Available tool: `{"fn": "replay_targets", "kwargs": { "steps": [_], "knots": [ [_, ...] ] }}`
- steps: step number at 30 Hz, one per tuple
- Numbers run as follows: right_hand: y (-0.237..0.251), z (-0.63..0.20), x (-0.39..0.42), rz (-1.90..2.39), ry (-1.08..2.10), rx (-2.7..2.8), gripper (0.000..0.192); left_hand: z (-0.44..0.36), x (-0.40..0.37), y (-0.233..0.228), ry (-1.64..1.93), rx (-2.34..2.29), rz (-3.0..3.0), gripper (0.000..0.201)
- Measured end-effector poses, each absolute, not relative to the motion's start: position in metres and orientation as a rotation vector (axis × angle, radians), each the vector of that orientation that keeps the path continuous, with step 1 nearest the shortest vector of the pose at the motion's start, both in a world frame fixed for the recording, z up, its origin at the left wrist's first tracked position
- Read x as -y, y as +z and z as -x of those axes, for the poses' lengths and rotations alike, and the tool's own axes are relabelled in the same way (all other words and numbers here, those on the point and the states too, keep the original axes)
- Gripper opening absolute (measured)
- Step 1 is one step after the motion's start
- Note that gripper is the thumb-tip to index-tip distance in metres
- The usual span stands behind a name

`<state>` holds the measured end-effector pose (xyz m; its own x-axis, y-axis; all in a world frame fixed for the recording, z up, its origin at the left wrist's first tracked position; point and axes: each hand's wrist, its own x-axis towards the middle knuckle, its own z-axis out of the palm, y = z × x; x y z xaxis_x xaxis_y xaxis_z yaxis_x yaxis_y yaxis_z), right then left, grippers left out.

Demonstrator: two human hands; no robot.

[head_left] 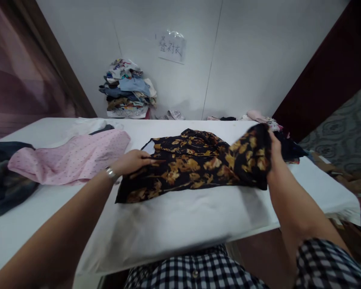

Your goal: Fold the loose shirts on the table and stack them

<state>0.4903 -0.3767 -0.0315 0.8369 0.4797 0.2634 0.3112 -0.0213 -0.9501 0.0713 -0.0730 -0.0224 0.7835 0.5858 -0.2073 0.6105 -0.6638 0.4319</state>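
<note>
A black shirt with a golden-brown flower print (pixel 189 164) lies partly on the white-covered table in front of me. At its left side, my left hand (pixel 130 161) pinches the cloth between thumb and fingers; a bracelet circles that wrist. My right hand (pixel 273 148) grips the shirt's right end and holds it raised above the table. The fingers of this hand are mostly hidden behind the cloth. Between my hands the lower edge runs nearly straight, while the far part is bunched up.
Left of the shirt lie a pink dotted garment (pixel 75 156) and a dark garment (pixel 6 176) on the white tablecloth (pixel 195 216). A tall clothes pile (pixel 128 88) stands by the wall under a handwritten sign (pixel 171 47). More dark clothing (pixel 290 146) lies at the right.
</note>
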Motion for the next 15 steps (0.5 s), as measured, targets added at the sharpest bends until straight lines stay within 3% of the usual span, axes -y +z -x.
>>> {"fn": "replay_targets", "kwargs": {
  "steps": [3,6,11,15],
  "knots": [
    [-0.039,-0.499,0.342,1.796,0.276,0.386,0.052,-0.104,0.040,-0.051,-0.072,-1.173,-2.658,0.039],
    [-0.063,-0.495,0.338,1.873,0.269,0.393,0.050,-0.109,0.040,-0.078,0.086,-1.170,-2.781,0.046],
    [-0.099,-0.480,0.395,2.163,0.169,0.698,0.056,-0.061,0.067,-0.088,0.324,-1.200,-2.789,0.050],
    [-0.122,-0.466,0.446,2.373,0.084,0.738,0.066,-0.021,0.084,-0.092,0.229,-1.507,-2.617,0.060]
  ]
}}
